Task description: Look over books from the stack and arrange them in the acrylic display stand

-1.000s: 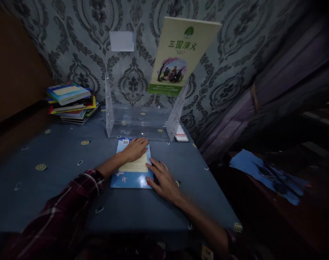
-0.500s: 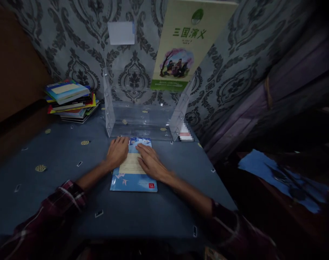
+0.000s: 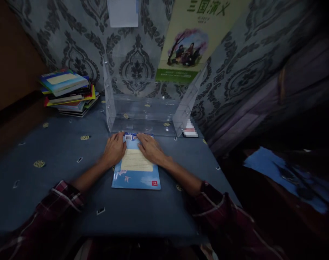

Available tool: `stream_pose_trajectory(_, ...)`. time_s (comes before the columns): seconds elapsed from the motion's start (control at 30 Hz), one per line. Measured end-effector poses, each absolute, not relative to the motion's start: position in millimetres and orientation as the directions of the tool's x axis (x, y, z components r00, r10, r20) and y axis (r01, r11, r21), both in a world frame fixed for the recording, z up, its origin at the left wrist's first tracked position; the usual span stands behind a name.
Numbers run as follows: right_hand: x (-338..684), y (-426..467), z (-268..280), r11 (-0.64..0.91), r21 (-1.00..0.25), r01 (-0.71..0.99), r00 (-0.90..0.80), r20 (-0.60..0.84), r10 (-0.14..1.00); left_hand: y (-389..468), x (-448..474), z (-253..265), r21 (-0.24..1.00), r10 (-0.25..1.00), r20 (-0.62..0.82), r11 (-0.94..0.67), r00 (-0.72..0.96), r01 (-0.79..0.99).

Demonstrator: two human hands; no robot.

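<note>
A blue book [image 3: 135, 179] lies flat on the cloth-covered table, with a cream text panel and a barcode at its far end. My left hand [image 3: 115, 148] is at the far left corner of the book, fingers bent over the edge. At the far right corner, my right hand [image 3: 151, 148] rests with its thumb on the cover and its fingers curled towards the far edge. Both sets of fingertips are partly hidden. Just beyond the book stands a clear acrylic rack [image 3: 142, 126], and a cream and green book [image 3: 187, 52] leans upright on its upper right part.
A stack of books [image 3: 68, 92] sits at the back left, by a brown panel. Patterned wallpaper rises behind the rack, with a white card [image 3: 123, 12] on it. A small blurred white item [image 3: 190, 129] is beside the rack. Right of the table, a blue cloth [image 3: 264, 162] lies on a dark surface.
My right hand has moved from the cover's middle to the far right corner, uncovering the text panel and barcode. My left hand stays at the far left. The view has tilted down slightly.
</note>
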State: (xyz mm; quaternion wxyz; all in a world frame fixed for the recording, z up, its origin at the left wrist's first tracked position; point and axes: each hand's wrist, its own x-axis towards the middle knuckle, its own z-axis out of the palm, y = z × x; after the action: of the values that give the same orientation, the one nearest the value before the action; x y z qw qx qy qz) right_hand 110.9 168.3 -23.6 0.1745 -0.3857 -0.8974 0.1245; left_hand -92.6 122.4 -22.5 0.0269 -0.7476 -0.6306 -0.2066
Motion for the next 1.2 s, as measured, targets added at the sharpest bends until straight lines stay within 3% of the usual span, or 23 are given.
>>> stream_pose_trajectory(0.17, 155.3, 166.8, -28.5, 0.6, -0.396, 0.695, -0.548, 0.248, 0.798, 121.2, -92.9, -16.7, 0.151, 0.927, 0.342, -0.215, 0.153, 0.965)
stream_pose_trajectory(0.33, 169.1, 176.3, -36.0, 0.576, -0.506, 0.642, -0.526, 0.256, 0.811, 129.3, -70.9, 4.3, -0.05, 0.89, 0.22, -0.399, 0.4, 0.916)
stream_pose_trajectory(0.47, 173.4, 187.9, -41.8, 0.567, -0.602, 0.562, -0.542, 0.251, 0.802, 141.9, -38.7, 7.7, 0.067, 0.776, 0.148, -0.627, 0.613, 0.776)
stream_pose_trajectory(0.63, 176.1, 190.4, -43.7, 0.596, -0.631, 0.497, -0.581, 0.268, 0.769, 148.6, -23.4, -5.6, 0.173, 0.745, 0.178, -0.667, 0.643, 0.725)
stream_pose_trajectory(1.03, 173.9, 189.3, -45.3, 0.619, -0.583, 0.527, -0.562, 0.307, 0.768, 64.3, -35.1, -2.4, 0.228, 0.518, 0.206, -0.851, 0.83, 0.474)
stream_pose_trajectory(1.2, 171.7, 183.6, -42.9, 0.61, -0.524, 0.594, -0.545, 0.296, 0.785, 39.1, -35.3, -3.2, 0.194, 0.484, 0.222, -0.873, 0.847, 0.448)
